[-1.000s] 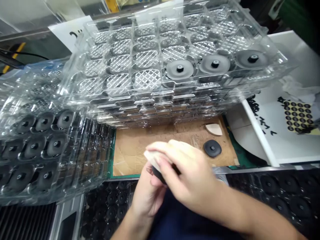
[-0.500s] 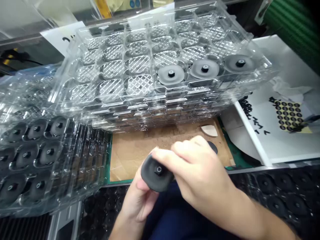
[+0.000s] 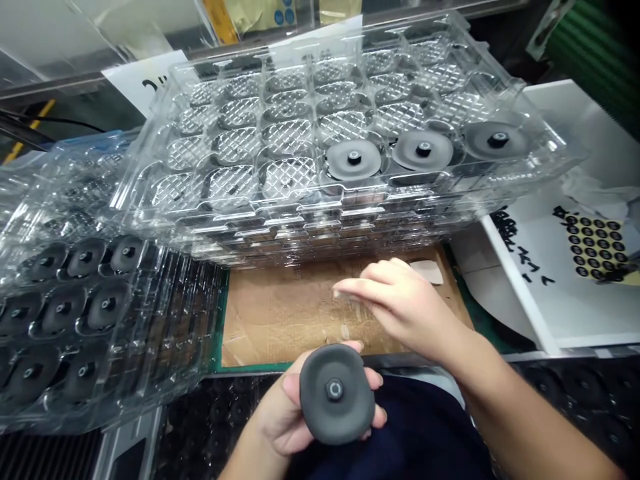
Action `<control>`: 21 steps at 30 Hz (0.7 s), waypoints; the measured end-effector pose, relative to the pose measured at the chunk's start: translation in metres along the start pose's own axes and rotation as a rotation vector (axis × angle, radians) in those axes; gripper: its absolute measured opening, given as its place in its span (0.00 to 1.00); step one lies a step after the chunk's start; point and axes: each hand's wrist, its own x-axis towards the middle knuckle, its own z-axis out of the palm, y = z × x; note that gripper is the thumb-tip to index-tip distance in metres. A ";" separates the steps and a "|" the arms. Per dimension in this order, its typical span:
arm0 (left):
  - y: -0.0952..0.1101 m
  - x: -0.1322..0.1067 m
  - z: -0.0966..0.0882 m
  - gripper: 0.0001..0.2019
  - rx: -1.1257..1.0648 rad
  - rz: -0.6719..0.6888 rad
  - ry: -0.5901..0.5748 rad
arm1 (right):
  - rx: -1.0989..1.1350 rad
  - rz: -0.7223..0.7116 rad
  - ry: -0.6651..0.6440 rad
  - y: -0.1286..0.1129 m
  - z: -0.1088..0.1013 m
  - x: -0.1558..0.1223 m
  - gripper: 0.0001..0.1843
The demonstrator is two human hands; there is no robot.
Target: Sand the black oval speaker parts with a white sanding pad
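Left hand (image 3: 285, 413) nearest the camera, closed round the edges of a black part (image 3: 337, 400), thumb on one side, fingertips showing on the other. Part is a rounded square, dished, knob (image 3: 335, 390) in the middle facing the camera; sits over the near edge of the work area, in front of dark blue clothing (image 3: 405, 427). More black pieces (image 3: 583, 387) at lower right, dim batch (image 3: 225, 413) at lower left.

Right hand (image 3: 400, 297) a bit farther out, over the cardboard (image 3: 280, 313), back of hand up, index reaching forward, other fingers partly curled; can't tell if it has hold of anything, thumb and palm hidden. Small white piece (image 3: 427, 272) on the cardboard just beside it.

To the left, stacked clear trays (image 3: 175, 313) with black parts in their pockets. To the right, white tray (image 3: 565, 307): loose black bits (image 3: 506, 230), plus a yellow sheet (image 3: 597, 247) of round dark stickers.

Beyond the cardboard, big clear tray stack (image 3: 293, 137); top one has three black discs (image 3: 435, 153) in the near row, right half, knobs up. Behind: white paper (image 3: 131, 80) with a black marking, partly covered; green ribbed item (image 3: 595, 63) far right.
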 end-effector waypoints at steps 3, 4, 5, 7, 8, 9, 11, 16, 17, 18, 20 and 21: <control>0.004 -0.001 0.002 0.26 -0.038 0.026 -0.062 | 0.099 0.277 -0.064 0.015 0.024 -0.027 0.15; 0.005 -0.001 0.002 0.25 -0.034 0.036 -0.044 | 0.151 0.319 -0.100 0.017 0.034 -0.038 0.15; 0.006 -0.002 0.002 0.24 -0.029 0.043 -0.023 | 0.188 0.343 -0.133 0.016 0.043 -0.048 0.14; 0.008 -0.001 0.002 0.24 -0.021 0.053 0.005 | 0.220 0.362 -0.166 0.014 0.054 -0.063 0.13; 0.008 0.000 0.001 0.24 -0.016 0.060 0.009 | 0.229 0.379 -0.162 0.012 0.055 -0.067 0.13; 0.009 0.001 0.000 0.25 -0.009 0.067 0.011 | 0.234 0.403 -0.149 0.009 0.053 -0.068 0.13; 0.008 0.002 -0.001 0.27 0.010 0.073 0.014 | 0.234 0.455 -0.034 0.002 0.038 -0.063 0.14; 0.004 0.003 0.000 0.27 0.127 0.157 0.067 | 0.216 0.034 0.248 -0.035 -0.007 -0.027 0.13; 0.002 0.001 -0.001 0.27 0.148 0.203 0.094 | 0.200 -0.060 0.210 -0.041 -0.010 -0.020 0.14; 0.001 0.000 -0.002 0.27 0.164 0.251 0.138 | 0.179 -0.092 0.162 -0.046 -0.011 -0.015 0.14; -0.002 -0.002 -0.004 0.29 0.178 0.320 0.242 | 0.109 0.002 0.087 -0.050 -0.007 -0.008 0.14; -0.003 -0.003 -0.005 0.30 0.181 0.340 0.287 | 0.056 0.055 0.060 -0.051 -0.005 -0.006 0.15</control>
